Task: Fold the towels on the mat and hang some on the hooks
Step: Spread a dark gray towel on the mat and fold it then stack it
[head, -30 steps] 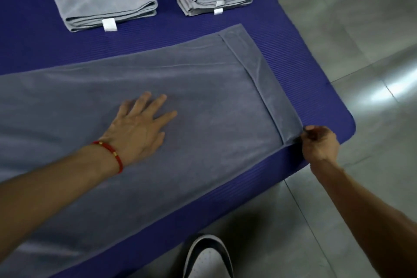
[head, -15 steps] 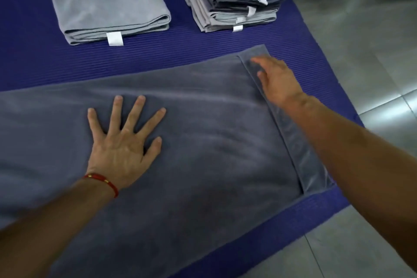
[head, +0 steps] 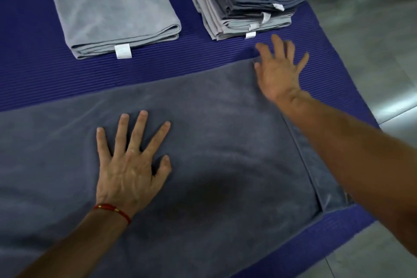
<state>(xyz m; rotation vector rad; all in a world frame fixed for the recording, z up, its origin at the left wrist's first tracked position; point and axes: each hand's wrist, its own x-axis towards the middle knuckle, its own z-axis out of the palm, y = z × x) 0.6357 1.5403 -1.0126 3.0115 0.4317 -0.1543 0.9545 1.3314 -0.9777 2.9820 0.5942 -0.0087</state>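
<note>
Left hand (head: 130, 165) flat, fingers spread, mid-towel (head: 225, 142); right hand (head: 278, 72) spread at towel's far corner; bare mat (head: 158, 70) strip beyond.

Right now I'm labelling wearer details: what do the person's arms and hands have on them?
Both forearms are bare, no sleeves or gloves. The left hand has a thin red cord bracelet with a small gold bead at the wrist. The right hand shows nothing worn.

Glossy grey floor tiles (head: 370, 29); soft light reflections.
</note>
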